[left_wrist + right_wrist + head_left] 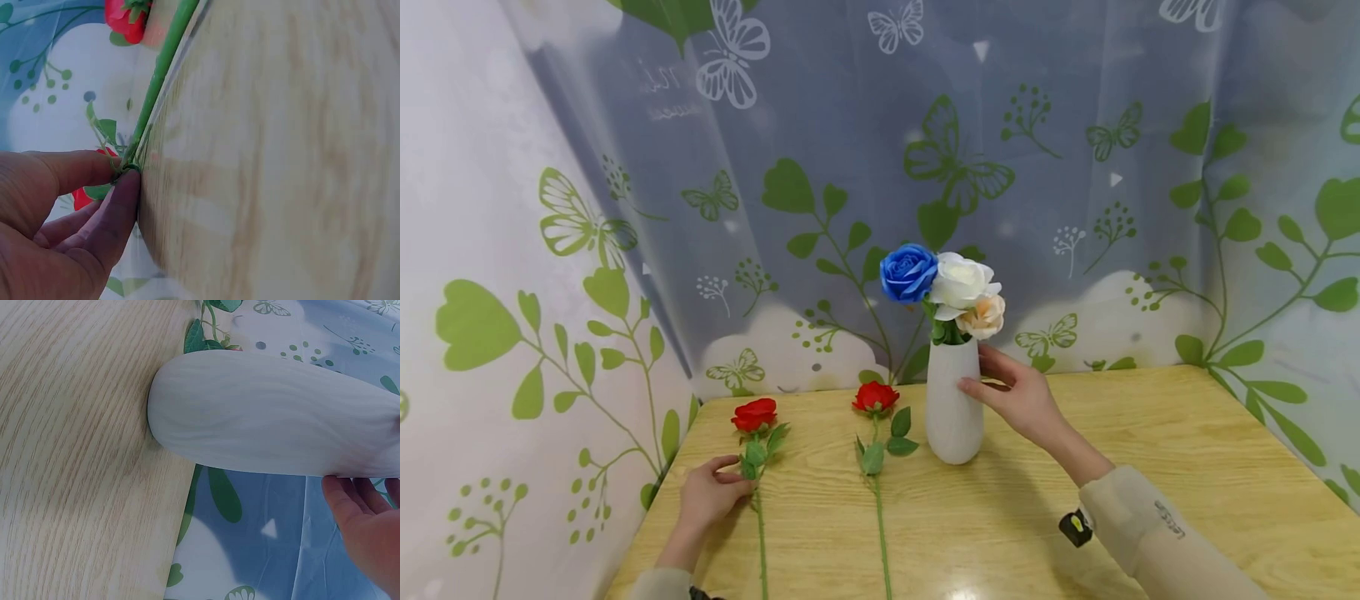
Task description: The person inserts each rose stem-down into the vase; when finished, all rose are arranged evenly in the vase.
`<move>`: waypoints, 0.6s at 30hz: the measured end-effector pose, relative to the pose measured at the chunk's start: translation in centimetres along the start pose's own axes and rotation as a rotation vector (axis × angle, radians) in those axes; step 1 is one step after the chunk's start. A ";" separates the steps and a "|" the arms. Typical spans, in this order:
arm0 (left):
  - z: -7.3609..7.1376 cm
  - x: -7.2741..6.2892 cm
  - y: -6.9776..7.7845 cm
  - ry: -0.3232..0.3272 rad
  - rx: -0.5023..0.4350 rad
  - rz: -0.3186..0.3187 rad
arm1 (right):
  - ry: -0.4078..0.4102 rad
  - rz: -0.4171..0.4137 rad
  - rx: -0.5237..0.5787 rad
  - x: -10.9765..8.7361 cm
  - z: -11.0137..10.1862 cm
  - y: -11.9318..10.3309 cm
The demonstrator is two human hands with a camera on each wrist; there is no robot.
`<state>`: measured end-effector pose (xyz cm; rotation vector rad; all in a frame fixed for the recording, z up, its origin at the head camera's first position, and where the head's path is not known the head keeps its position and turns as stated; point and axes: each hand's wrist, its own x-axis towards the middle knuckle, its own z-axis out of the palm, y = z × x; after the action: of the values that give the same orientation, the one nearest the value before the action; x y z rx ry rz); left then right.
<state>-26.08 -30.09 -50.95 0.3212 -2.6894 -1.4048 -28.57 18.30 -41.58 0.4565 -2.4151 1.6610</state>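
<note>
At the left of the table in the head view lies a red artificial rose (755, 414) with a long green stem. My left hand (711, 496) pinches its stem (156, 78) between thumb and fingertips, just below the leaves. A tall white vase (953, 408) stands upright farther right, and my right hand (1022, 400) grips it near the neck from the right, thumb on the near side. The vase holds a blue rose (909, 273), a white rose (962, 282) and a peach flower (983, 317). Between the left hand and the vase lies a second red rose (876, 398).
A wooden table (1045, 517) carries everything and ends at the back against a printed curtain (850, 108) with butterflies and leaves. More printed fabric (467, 208) hangs along the left side. A small black device (1076, 528) is worn at the right sleeve (1142, 517).
</note>
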 end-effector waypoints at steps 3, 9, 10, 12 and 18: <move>0.1 -0.1 0.3 0.003 0.001 -0.018 | -0.001 0.003 0.006 0.0 0.0 0.0; 0.7 -0.1 1.0 0.006 0.109 -0.022 | 0.000 0.005 0.005 -0.1 0.0 -0.1; 0.9 -0.1 1.1 0.009 0.132 -0.015 | 0.001 0.005 0.002 -0.1 0.0 -0.1; 1.1 0.0 1.2 0.024 0.178 -0.009 | 0.003 0.004 -0.001 -0.1 0.0 -0.1; 1.3 0.2 0.9 0.043 0.141 -0.010 | 0.006 -0.001 -0.005 -0.1 0.0 0.0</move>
<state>-26.69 -28.56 -50.97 0.3708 -2.7615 -1.1985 -28.49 18.31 -41.60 0.4509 -2.4133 1.6534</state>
